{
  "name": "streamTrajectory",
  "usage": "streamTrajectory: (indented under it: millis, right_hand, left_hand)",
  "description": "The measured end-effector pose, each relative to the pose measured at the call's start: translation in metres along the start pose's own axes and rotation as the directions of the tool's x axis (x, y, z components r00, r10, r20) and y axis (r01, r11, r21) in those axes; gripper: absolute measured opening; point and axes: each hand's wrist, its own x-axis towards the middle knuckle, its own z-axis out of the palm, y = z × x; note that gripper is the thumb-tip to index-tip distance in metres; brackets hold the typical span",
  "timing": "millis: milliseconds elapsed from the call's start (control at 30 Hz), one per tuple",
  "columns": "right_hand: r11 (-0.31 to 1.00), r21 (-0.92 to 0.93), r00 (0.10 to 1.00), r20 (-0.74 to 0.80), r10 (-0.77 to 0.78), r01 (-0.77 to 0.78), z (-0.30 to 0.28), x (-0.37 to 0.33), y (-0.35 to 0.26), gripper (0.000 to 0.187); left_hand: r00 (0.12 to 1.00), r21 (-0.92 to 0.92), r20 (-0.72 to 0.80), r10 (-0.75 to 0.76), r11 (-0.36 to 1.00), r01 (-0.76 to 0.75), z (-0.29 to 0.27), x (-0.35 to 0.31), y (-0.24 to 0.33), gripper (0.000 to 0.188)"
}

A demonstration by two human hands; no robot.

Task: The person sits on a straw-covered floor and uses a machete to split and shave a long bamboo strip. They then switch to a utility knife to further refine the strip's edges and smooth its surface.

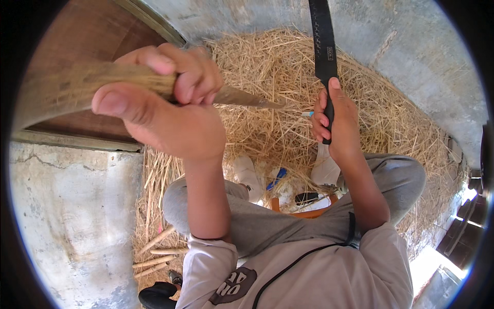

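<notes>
My left hand (175,113) is closed around a wooden stick (242,98), raised at the left. The stick's near part looms large toward the left edge, and its far end tapers toward the middle of the view. My right hand (339,116) grips the black handle of a machete (324,51). Its long black blade points up and away, toward the far wall. Blade and stick are apart. Under the machete handle a small light-blue bit shows, too little of it to name.
Dry straw (262,62) covers the floor. Between my shoes lie a blue object (276,178) and a black one (306,198), by an orange-brown edge (309,212). Several cut sticks (154,262) lie lower left. Concrete walls (72,206) and a brown wooden door (98,36) stand close.
</notes>
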Motion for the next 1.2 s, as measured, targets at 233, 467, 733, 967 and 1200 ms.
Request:
streamTrajectory:
  millis: [233, 467, 733, 967, 1200]
  right_hand:
    - [0.987, 0.054, 0.988, -0.017, -0.154, 0.154, 0.007, -0.012, -0.029, 0.048]
    - [0.944, 0.023, 0.944, -0.037, -0.329, 0.33, 0.006, -0.012, -0.031, 0.051]
    - [0.927, 0.136, 0.935, -0.109, -0.338, 0.351, -0.009, -0.021, -0.018, 0.049]
    - [0.938, 0.077, 0.938, -0.108, -0.329, 0.338, -0.009, -0.024, -0.017, 0.049]
    - [0.878, 0.247, 0.904, -0.236, -0.357, 0.411, 0.024, -0.008, 0.023, 0.052]
  left_hand:
    - [0.994, 0.053, -0.085, -0.064, 0.996, 0.069, 0.04, -0.009, -0.001, 0.067]
    - [0.999, -0.016, -0.032, -0.029, 0.999, 0.028, 0.035, 0.002, -0.009, 0.069]
    - [0.977, -0.165, 0.151, -0.149, 0.971, 0.173, 0.01, 0.02, 0.005, 0.067]
    - [0.994, -0.011, 0.003, -0.111, 0.994, 0.111, 0.007, 0.017, -0.002, 0.066]
    - [0.994, 0.117, -0.087, -0.067, 0.99, 0.077, 0.016, 0.011, 0.003, 0.065]
